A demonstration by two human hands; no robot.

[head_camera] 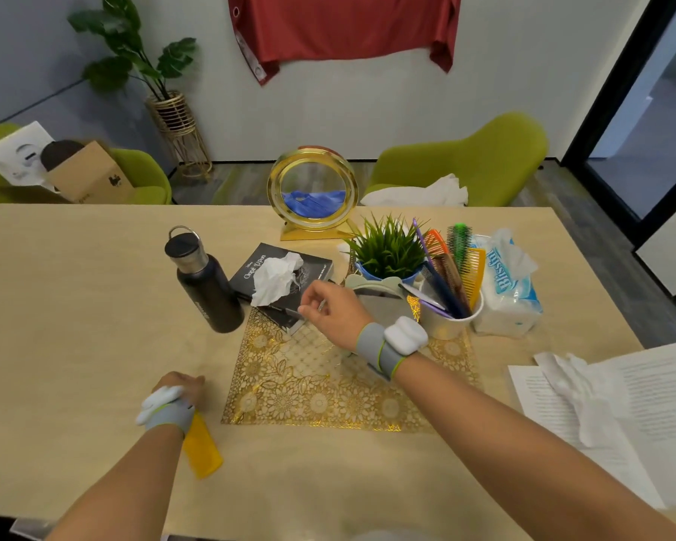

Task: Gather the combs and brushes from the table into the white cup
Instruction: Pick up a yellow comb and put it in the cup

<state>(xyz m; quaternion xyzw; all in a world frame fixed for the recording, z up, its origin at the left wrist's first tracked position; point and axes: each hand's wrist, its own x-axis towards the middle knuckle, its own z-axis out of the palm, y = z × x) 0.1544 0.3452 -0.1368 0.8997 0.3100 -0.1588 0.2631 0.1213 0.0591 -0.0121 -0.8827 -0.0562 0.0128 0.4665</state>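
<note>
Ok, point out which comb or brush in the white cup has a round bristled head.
The green brush, standing at the back of the white cup. Its head is a cylinder of bristles; the orange, yellow, brown and blue ones are flat combs.

Both bare forearms reach out over the desk [75, 306], each wrist wrapped in a grey band with a white device on top. The right hand [334, 312] is held above the desk, further out than the left, knuckles up, fingers curled loosely inward, thumb and forefinger pinched close at the tip. The left hand [180, 386] lies low on the desk nearer the body, fingers curled under; its grip cannot be made out.
</note>
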